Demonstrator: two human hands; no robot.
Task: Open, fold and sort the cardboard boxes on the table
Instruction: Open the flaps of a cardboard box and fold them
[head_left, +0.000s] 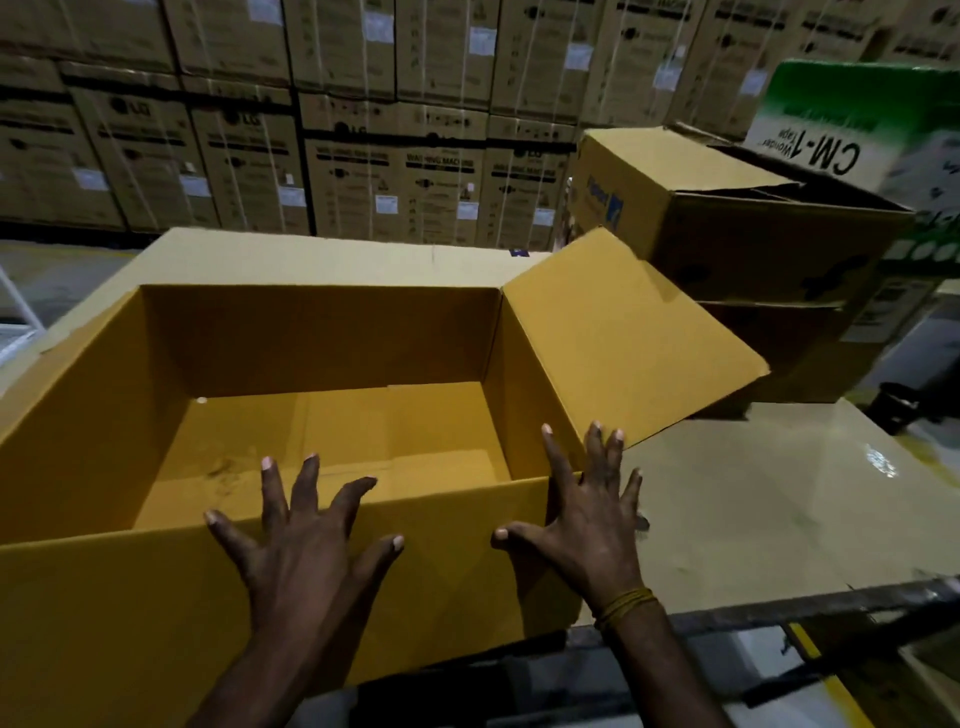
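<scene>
Head view. Large yellow-brown cardboard box sits upright on the worktop, mouth up, all top flaps open. Interior holds nothing loose; only the folded bottom flaps show, with a seam running across the floor. Long axis of the box runs left to right across the view. Right end flap stands out and tilts away to the right, over the worktop. Near long flap hangs down toward the person; far flap lies back, away from the camera.

Left hand: fingers straight and spread wide, palm down on the near flap at the rim, fingertips reaching over the opening. Grips nothing.

Right hand: fingers likewise straight and splayed, at the box's near right corner, fingertips against the base of the right end flap. Grips nothing. Yellow thread band round that wrist.

Behind right: a second brown box with top flaps partly open, contents hidden; it rests on further cardboard below. Beside it, a green-and-white carton printed "CM-1", lettering upside down.

Background: wall of stacked brown cartons with white labels, some marked washing machine.
</scene>
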